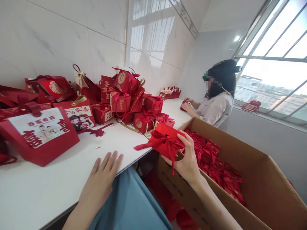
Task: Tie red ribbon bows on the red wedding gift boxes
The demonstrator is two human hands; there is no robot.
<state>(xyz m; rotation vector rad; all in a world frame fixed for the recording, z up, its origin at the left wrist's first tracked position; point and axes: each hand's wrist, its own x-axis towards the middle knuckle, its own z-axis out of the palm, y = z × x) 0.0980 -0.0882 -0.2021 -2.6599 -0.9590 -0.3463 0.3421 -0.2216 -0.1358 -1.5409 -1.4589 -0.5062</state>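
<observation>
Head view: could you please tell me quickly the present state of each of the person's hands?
Left hand: open, at the white table's edge, holding nothing visible.
Right hand: closed on a red box with a ribbon bow.

Wall (72, 28): pale veined tile across the upper left, glossy near top centre.
Border strip (183, 16): patterned, slanting, right of top centre.
Window (280, 35): barred, upper right, buildings outside.
Sill (275, 118): right edge, bearing a small red bag (251, 106).
Co-worker (217, 105): pale top, right of centre.
</observation>
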